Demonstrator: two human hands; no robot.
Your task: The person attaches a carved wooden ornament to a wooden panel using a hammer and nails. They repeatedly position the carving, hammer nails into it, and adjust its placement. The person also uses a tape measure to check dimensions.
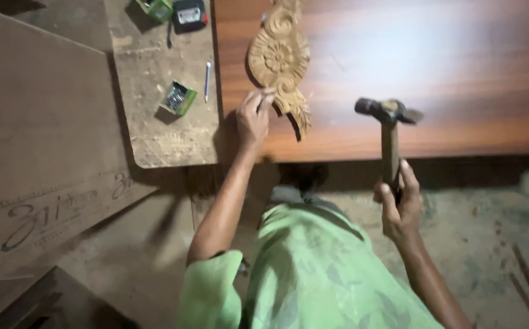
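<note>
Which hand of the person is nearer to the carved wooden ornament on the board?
The left hand. Its fingers touch the lower edge of the carved wooden ornament. The right hand is apart from it, lower and to the right, holding a hammer by the handle.

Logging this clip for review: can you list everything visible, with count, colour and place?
carved wooden ornament: one, light tan, on the panel's left end
wooden panel: one, reddish brown, top right
hammer: one, dark head, wooden handle, raised over the panel
small board: one, dusty tan, left of the panel
open box: one, green, on the small board
left hand: fingers at the ornament's lower edge
right hand: gripping the hammer handle
</note>
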